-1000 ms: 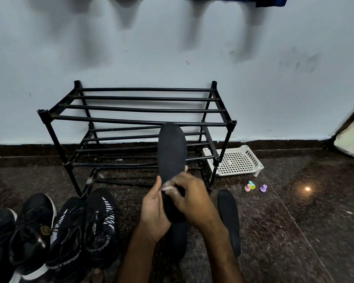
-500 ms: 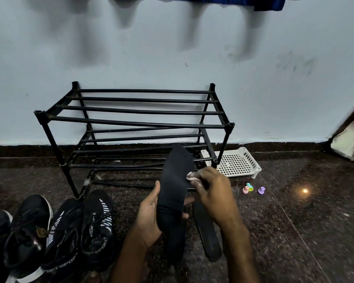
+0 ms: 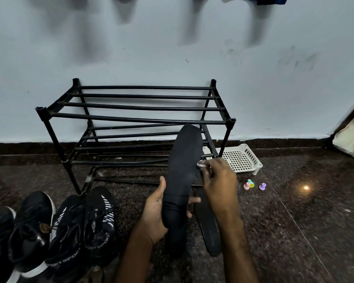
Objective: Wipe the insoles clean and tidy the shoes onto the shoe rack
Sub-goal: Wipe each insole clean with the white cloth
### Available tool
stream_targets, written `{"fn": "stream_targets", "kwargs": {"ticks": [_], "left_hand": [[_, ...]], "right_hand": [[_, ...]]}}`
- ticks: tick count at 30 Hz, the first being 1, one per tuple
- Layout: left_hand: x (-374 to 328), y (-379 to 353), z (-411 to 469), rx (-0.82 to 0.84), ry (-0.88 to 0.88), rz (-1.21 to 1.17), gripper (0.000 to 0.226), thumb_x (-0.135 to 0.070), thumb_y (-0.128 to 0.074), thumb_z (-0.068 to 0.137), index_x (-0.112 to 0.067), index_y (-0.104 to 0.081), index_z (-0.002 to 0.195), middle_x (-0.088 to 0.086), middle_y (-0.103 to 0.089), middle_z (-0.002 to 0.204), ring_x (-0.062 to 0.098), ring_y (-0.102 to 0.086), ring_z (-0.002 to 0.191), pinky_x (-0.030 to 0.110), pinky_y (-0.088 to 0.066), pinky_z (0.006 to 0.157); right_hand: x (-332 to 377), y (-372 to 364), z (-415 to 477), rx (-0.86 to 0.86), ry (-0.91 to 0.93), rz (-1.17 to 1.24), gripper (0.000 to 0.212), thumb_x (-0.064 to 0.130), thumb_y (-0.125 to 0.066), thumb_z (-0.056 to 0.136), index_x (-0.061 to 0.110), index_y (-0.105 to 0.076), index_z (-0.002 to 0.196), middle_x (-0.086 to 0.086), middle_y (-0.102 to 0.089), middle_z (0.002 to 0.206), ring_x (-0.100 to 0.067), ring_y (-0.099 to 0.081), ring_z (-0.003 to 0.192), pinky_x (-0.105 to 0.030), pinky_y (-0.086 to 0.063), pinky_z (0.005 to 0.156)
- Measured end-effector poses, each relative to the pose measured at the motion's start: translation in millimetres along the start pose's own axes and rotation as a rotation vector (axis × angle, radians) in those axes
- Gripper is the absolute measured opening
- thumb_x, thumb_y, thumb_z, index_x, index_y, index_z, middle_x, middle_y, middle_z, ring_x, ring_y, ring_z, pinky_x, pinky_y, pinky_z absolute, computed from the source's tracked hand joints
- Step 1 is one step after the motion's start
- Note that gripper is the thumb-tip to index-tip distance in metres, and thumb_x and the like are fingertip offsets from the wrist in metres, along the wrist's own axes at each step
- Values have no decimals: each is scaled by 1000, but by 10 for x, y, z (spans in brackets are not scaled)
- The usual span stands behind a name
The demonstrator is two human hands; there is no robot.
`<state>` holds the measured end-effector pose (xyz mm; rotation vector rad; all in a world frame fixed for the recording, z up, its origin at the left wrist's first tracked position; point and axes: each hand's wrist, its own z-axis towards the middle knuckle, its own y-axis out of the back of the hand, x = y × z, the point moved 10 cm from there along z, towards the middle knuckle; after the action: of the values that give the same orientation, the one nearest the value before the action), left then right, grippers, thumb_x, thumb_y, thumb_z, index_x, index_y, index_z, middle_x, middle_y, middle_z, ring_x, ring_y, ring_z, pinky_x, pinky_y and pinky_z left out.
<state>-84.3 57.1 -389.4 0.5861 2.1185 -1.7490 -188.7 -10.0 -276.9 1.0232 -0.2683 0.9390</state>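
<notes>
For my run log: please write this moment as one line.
step: wiping insole | left hand: holds insole | right hand: pinches wipe at insole edge | second insole: on floor | shoes: on floor

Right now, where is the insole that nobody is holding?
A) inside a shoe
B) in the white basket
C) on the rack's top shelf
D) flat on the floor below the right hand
D: the loose insole lies on the floor below the right hand, which pinches a white wipe; the left hand grips the other insole.
</notes>
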Motion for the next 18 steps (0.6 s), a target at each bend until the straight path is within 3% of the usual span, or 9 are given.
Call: {"fn": "stream_targets", "kwargs": {"ticks": [5,10,13,15,18], "left_hand": [[-52,38,-19,12,2,16,64,-51,-38,88,-1,-77,100,21,-73,96,42,-71,80,38,-53,44],[-130,103,-22,-7,-36,12,64,-51,-37,90,-1,-76,102,22,-72,101,40,-72,85,39,-53,45],[-130,193,13,-28,-36,-7,62,-51,-39,91,-3,-75,106,20,-71,108,41,-71,92,40,-55,49],[-110,243,21,-34,-29,-5,58,-51,-49,92,-2,-72,114,21,-68,117,44,-67,101,43,-57,52],[-104,250,-2,27,-5,-3,72,-50,-81,70,-2,-67,123,22,-63,127,47,-61,113,48,-58,58]], "right_hand": [[105,-157,-11,104,100,51,17,1,-68,85,12,-73,98,2,-64,96,-7,-60,86,-13,-44,79],[-292,-102,-125,-2,-70,-31,19,-2,-68,84,9,-74,99,0,-64,94,-18,-64,86,-13,-40,77],[-142,25,-159,-97,-15,85,21,-5,-68,84,7,-74,100,-1,-66,96,-14,-64,88,-7,-42,82],[90,-12,-163,-93,80,157,20,-5,-67,84,6,-73,100,-3,-66,96,-9,-62,89,-4,-40,83],[98,-266,-197,1,66,180,18,-2,-67,84,8,-74,97,-3,-67,95,-8,-61,88,-1,-38,81]]}}
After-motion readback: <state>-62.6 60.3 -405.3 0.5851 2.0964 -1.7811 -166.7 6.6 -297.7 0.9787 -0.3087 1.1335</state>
